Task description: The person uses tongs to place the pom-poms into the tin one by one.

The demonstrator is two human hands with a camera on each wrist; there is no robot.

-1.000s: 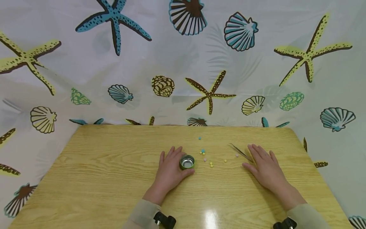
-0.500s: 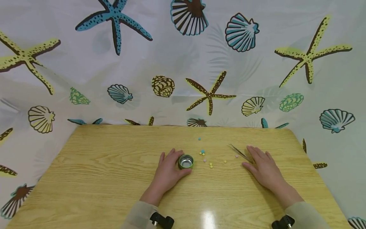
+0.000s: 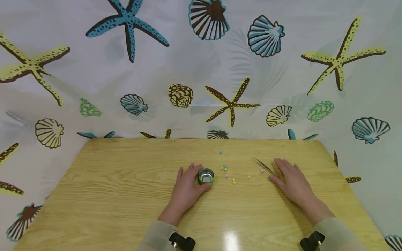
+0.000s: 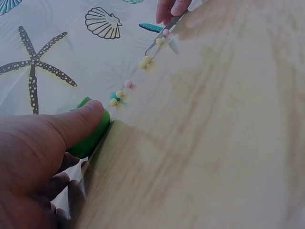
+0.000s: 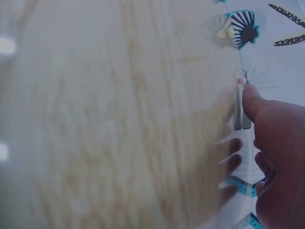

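Note:
A small round container [image 3: 206, 176], green outside with a shiny metal inside, stands upright on the wooden table. My left hand [image 3: 187, 191] holds it from the left, thumb against its near side and fingers round the far side. In the left wrist view the thumb presses on the green wall [image 4: 90, 138]. My right hand [image 3: 293, 183] rests on the table with fingers extended. Bent-tip tweezers [image 3: 264, 166] lie by its thumb and index finger, their rear end between them. Small beads lie between the hands: yellow [image 3: 233, 181], blue [image 3: 224, 166] and pink [image 3: 262, 170].
Another blue bead [image 3: 221, 152] lies farther back. The wooden table [image 3: 125, 191] ends at a white cloth [image 3: 188, 125] printed with shells and starfish. A camera sits on each sleeved wrist.
The view has shifted a little with the head. Both hands, the container, the tweezers and the beads keep nearly the same places.

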